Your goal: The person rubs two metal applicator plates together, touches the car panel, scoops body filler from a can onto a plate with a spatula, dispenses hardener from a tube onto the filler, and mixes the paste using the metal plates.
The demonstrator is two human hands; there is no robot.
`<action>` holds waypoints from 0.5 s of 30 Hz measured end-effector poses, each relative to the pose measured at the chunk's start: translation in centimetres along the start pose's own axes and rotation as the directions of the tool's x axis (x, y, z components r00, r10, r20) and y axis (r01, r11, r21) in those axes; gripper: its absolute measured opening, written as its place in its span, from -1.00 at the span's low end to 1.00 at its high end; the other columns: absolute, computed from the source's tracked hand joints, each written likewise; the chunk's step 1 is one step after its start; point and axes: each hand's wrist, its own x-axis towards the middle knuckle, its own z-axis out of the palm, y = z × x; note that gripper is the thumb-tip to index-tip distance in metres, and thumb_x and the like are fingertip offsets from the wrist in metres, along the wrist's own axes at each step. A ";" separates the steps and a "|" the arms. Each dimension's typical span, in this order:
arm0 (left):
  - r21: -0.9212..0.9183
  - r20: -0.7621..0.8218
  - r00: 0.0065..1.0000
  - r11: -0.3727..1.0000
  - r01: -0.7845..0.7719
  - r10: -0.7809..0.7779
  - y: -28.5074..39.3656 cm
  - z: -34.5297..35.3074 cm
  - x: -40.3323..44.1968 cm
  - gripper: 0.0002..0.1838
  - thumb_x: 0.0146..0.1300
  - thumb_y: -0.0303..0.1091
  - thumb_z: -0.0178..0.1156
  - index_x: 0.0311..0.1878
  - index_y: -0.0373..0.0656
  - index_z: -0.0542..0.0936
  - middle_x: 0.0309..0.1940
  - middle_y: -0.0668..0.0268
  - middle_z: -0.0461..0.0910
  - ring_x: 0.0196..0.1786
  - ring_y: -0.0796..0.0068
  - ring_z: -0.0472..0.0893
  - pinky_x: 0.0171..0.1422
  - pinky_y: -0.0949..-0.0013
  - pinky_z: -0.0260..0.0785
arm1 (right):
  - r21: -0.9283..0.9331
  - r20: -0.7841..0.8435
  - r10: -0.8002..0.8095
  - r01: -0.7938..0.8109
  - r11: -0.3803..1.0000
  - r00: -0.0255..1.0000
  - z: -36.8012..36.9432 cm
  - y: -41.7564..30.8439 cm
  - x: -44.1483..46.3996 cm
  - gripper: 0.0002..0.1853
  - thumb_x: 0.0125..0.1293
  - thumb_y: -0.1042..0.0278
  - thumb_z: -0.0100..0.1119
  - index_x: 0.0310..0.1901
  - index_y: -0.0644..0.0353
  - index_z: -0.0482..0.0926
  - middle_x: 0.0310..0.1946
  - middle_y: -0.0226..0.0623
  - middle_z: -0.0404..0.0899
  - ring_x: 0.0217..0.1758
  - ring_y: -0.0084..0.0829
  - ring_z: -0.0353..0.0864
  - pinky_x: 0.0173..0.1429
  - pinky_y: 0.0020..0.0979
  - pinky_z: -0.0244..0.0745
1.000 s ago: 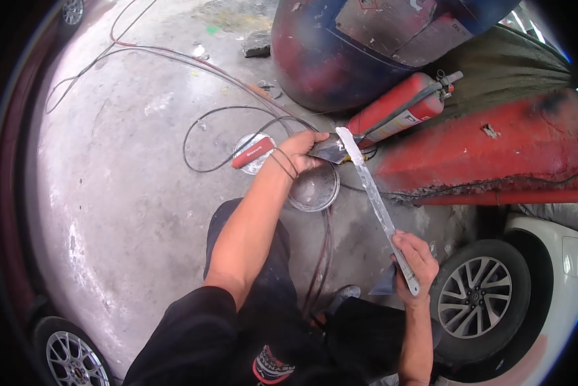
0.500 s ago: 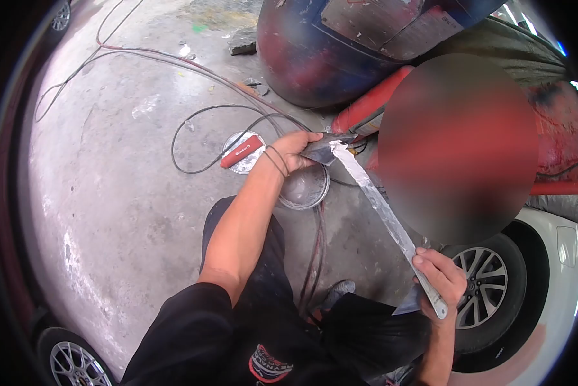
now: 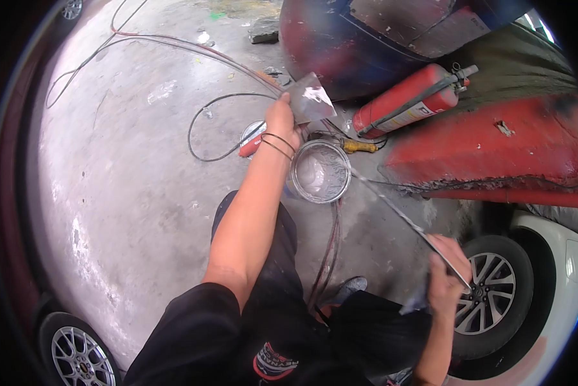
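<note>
Flat grey metal plate point(image 3: 309, 109) smeared with white paste point(image 3: 316, 94), gripped in the left hand point(image 3: 281, 120) at the upper centre of the frame.
If that wrist tips the plate, the paste could slide off onto the grey concrete floor point(image 3: 141, 161); a careless pull on the long thin metal strip point(image 3: 398, 213), clasped by the right hand point(image 3: 448, 273) at lower right, might catch the rim of the open round metal can point(image 3: 334, 184) and rock it. The plate looks squarish and dull, its paste patchy toward the outer edge. Pale paste coats the can's inside, mid-frame; whether the strip's tip touches it, I cannot tell. Just beside the can lies a yellow-handled tool point(image 3: 361, 147), with a red fire extinguisher point(image 3: 411, 101) at upper right.
</note>
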 end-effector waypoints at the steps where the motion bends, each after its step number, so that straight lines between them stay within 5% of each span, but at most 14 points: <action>1: -0.011 -0.034 0.997 0.998 -0.064 0.063 0.8 -0.1 -0.3 -0.60 0.74 -0.16 -0.10 0.38 -0.17 0.53 0.22 0.18 0.69 0.15 0.22 0.74 0.22 0.01 0.68 | 0.018 0.055 0.059 -0.061 0.998 0.997 2.2 0.6 0.8 -0.74 0.40 0.55 0.34 0.08 0.34 0.80 -0.08 0.00 0.80 -0.02 -0.16 0.80 0.15 -0.31 0.63; 8: 0.027 -0.047 0.973 0.974 -0.223 0.224 2.3 0.2 -1.8 -0.63 0.73 -0.17 -0.06 0.34 -0.11 0.58 0.07 0.29 0.72 0.05 0.34 0.73 0.15 0.08 0.62 | -0.126 0.219 -0.037 0.066 0.990 0.975 17.3 7.7 6.3 -0.76 0.44 0.38 0.37 0.08 0.12 0.83 0.01 -0.17 0.81 0.02 -0.06 0.81 0.11 -0.21 0.67; 15: -0.034 -0.016 0.950 0.949 -0.312 0.312 1.3 -0.1 -0.5 -0.64 0.72 -0.20 -0.04 0.30 -0.22 0.58 0.06 0.24 0.70 0.04 0.32 0.72 0.14 0.09 0.63 | -0.207 0.317 -0.004 0.073 0.975 0.948 19.8 8.0 8.4 -0.76 0.42 0.32 0.36 0.06 0.08 0.83 -0.02 -0.15 0.80 0.01 0.00 0.78 0.10 -0.13 0.66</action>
